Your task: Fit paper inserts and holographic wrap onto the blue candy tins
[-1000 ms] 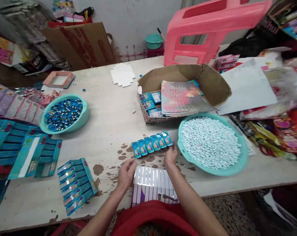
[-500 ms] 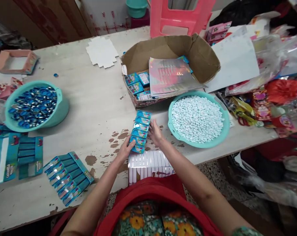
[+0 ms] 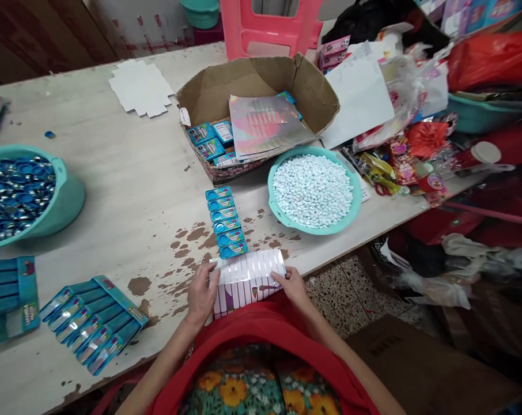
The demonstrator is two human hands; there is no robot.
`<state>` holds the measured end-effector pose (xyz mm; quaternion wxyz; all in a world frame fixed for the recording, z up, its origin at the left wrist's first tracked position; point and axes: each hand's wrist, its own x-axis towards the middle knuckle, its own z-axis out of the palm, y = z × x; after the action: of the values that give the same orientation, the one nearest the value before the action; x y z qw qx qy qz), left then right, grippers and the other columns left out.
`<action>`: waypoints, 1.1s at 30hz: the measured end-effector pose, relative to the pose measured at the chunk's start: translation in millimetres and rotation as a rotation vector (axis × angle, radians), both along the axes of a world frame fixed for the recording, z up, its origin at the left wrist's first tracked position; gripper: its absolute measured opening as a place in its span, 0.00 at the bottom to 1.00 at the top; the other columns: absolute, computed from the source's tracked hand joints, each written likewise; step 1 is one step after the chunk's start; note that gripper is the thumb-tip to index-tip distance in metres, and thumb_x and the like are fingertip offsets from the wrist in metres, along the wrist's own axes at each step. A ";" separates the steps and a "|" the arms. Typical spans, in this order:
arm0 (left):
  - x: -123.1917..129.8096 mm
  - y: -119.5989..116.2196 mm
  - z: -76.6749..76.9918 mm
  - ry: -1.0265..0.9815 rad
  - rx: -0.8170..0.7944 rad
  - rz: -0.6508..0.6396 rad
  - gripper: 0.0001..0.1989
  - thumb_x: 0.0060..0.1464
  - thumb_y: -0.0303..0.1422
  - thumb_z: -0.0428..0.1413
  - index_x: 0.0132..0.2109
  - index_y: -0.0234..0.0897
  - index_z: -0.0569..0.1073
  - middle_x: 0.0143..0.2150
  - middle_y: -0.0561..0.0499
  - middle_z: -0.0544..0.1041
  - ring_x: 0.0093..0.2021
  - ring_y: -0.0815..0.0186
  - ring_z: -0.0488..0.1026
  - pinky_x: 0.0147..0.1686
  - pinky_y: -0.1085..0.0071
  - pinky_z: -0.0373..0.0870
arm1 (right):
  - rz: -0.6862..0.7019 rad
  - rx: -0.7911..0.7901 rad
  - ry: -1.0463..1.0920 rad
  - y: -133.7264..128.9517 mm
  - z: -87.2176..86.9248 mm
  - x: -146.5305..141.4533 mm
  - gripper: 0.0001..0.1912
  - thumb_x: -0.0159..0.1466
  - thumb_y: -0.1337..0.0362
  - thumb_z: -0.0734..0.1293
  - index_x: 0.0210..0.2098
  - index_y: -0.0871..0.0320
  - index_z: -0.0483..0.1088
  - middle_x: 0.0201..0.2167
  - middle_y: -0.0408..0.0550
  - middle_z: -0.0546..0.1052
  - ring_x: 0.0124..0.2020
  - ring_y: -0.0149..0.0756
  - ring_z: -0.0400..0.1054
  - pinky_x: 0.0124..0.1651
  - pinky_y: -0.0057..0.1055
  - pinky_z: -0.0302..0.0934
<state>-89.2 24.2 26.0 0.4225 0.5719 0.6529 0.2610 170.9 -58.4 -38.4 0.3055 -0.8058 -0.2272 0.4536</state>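
A sheet of shiny white strips (image 3: 248, 268) lies at the table's front edge, over more strips with purple print. My left hand (image 3: 203, 291) pinches its left edge between thumb and fingers. At the right edge, my right hand (image 3: 292, 283) holds the sheet with the thumb on top. Just beyond it, a row of several small blue boxes (image 3: 226, 222) with round recesses lies on the table, touched by neither hand. To the right of the row is a teal basin of white pellets (image 3: 315, 190).
A cardboard box (image 3: 252, 75) with blue packets and shiny sheets stands behind. At the left are a basin of blue caps (image 3: 19, 193) and a fanned blue carton (image 3: 94, 323). A pink stool (image 3: 269, 29) stands at the back; plastic bags crowd the right.
Both hands have let go of the blue box row, which now lies on the table, and have moved down to the strip sheet. The view has shifted right.
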 end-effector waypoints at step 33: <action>240.5 -50.7 45.7 0.496 0.449 -0.881 0.13 0.60 0.37 0.47 0.46 0.40 0.73 0.38 0.48 0.79 0.36 0.65 0.75 0.33 0.74 0.68 | -0.268 -0.367 -0.094 -227.3 -0.6 259.8 0.06 0.50 0.65 0.67 0.17 0.56 0.69 0.23 0.51 0.76 0.36 0.49 0.72 0.38 0.39 0.62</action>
<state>151.3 -26.5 71.7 0.1929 0.9113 0.3604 0.0498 430.7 -285.7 -39.0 0.2004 -0.8910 -0.0461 0.4046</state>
